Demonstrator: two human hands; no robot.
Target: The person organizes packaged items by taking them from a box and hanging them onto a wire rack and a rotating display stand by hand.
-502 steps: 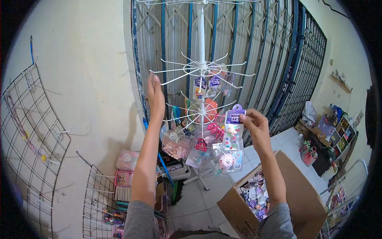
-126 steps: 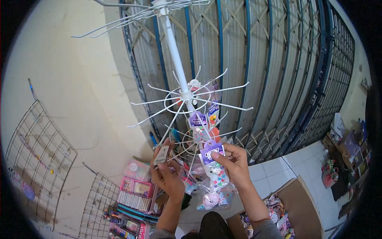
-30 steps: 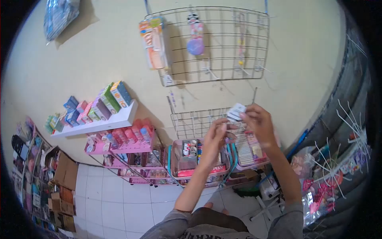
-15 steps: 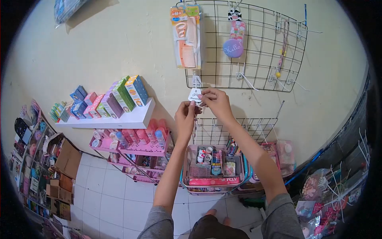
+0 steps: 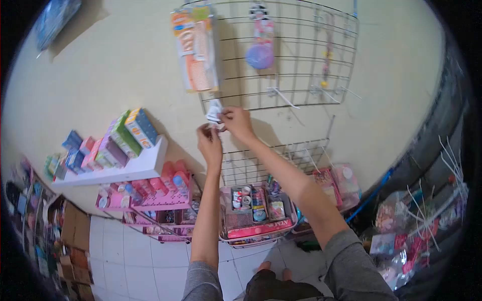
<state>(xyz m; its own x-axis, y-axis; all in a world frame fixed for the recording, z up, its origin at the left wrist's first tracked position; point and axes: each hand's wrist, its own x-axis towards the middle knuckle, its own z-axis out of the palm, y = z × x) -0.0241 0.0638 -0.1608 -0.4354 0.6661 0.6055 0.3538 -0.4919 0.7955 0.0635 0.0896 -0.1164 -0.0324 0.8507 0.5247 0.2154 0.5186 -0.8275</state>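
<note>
A small white tag with dark print (image 5: 214,111) hangs below the corner of a black wire wall grid (image 5: 281,106). My right hand (image 5: 237,122) pinches the tag's right side between thumb and fingers. Just under it, my left hand (image 5: 210,143) has its fingers closed at the tag's lower end; motion blur hides exactly what they grip. Directly above hangs a packaged orange comb set (image 5: 197,52). To its right on the grid hang a purple round item marked with a cow-print top (image 5: 260,56) and a thin beaded strand (image 5: 327,55).
On the left, a white wall shelf (image 5: 113,170) carries several small boxes. Beneath it stands a pink trolley (image 5: 145,200). A basket cart with small goods (image 5: 258,233) is below my hands. Wire hooks (image 5: 427,220) with bagged items project at right.
The view has shifted, so the wall, shelf and grid sit further left and the picture is blurrier. Both hands stay at the white tag, which looks more tilted.
</note>
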